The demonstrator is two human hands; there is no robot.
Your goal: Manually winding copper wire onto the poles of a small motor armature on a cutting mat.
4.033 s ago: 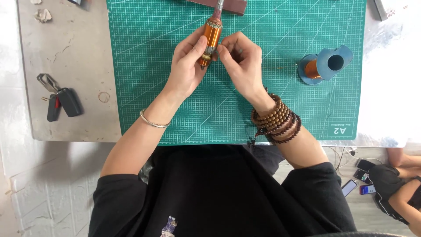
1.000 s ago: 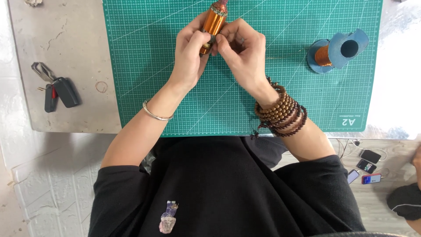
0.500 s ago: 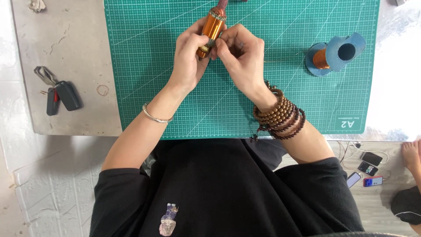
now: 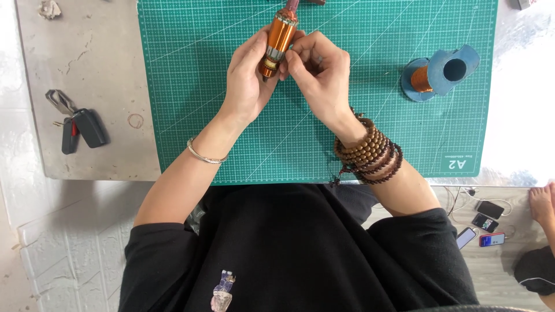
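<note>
A blue spool (image 4: 442, 72) wound with copper wire lies to the right on the green cutting mat (image 4: 202, 86), well apart from the hands; a bunch of keys (image 4: 78, 128) sits on the bare grey desk (image 4: 92, 63) to the left (phones lie on the floor below). Over the mat, the left hand (image 4: 247, 81) has its grip closed around a copper-wound coil (image 4: 276, 41), while the right hand (image 4: 318, 72) pinches at its lower end. Since a second ago, the coil stays held, little changed.
</note>
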